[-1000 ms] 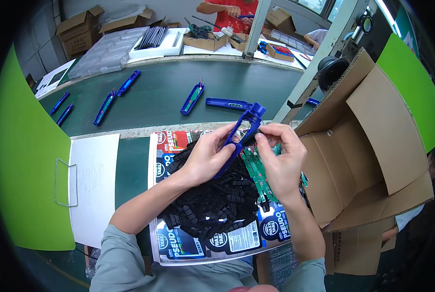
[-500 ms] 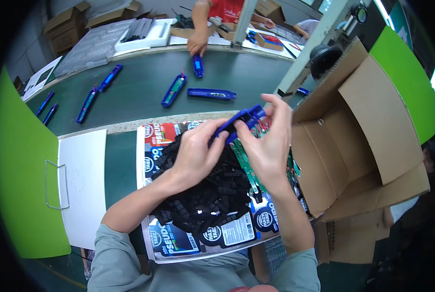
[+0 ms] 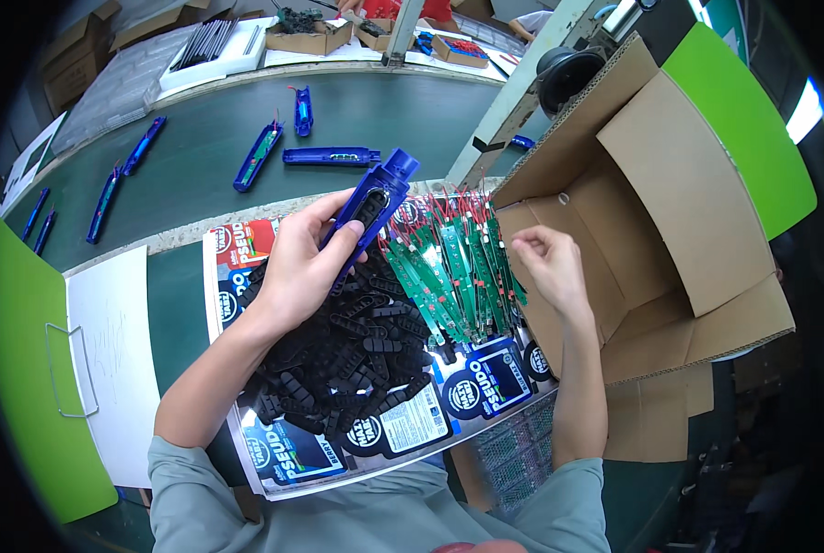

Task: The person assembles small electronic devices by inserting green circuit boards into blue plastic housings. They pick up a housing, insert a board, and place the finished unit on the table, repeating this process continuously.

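Note:
My left hand [image 3: 306, 258] is wrapped round a long blue plastic casing [image 3: 396, 172], tilted up to the right. A black rubber strip [image 3: 372, 205] sits in the casing's hollow, and my thumb presses next to it. To the right, my right hand [image 3: 554, 269] is raised beside the circuit boards, its fingers curled together; whatever they may hold cannot be made out. Under and near my hands lie a heap of black rubber strips [image 3: 338, 355] and a bunch of slim green circuit boards [image 3: 462, 276] with red wires.
An open cardboard box [image 3: 651, 267] stands at the right. Beyond, several blue casings, such as one lying crosswise [image 3: 331, 157], rest on a green conveyor belt [image 3: 209, 175]. A metal post [image 3: 513, 101] rises by the box. Green panels [image 3: 25, 369] flank both sides.
My right hand has left the casing and moved right, beside the circuit boards. My left hand keeps the casing. A co-worker's hand has withdrawn from a casing on the belt. The view has shifted.

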Demonstrator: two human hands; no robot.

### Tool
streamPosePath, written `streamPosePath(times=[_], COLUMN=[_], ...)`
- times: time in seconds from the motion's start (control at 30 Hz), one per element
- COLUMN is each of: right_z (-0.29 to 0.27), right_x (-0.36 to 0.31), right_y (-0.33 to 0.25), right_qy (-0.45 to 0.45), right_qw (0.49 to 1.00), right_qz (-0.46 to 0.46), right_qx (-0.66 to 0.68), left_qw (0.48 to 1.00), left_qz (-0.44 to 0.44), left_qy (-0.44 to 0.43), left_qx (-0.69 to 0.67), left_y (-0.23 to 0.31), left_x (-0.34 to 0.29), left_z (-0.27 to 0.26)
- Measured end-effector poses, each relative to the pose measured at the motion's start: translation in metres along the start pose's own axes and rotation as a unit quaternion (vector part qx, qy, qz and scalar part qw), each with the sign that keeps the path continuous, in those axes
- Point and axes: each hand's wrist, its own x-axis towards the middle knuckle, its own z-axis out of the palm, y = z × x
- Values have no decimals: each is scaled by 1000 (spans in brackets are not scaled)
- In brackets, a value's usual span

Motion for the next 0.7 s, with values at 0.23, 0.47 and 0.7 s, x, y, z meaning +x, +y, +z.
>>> streamPosePath(times=[0.23, 0.47, 0.7], right_z=[20, 16, -11], right_x=[0, -10, -29], right_y=[32, 29, -15], right_qy=[-47, -38, 175], right_qw=[996, 997, 975], right_qz=[22, -14, -139], right_qx=[74, 59, 8], left_qw=[1000, 1000, 998], left_qz=[-5, -15, -34], left_qy=[-18, -18, -52], left_qx=[10, 15, -5], left_y=[-1, -7, -19], left_x=[-1, 0, 2], left_z=[0, 1, -1])
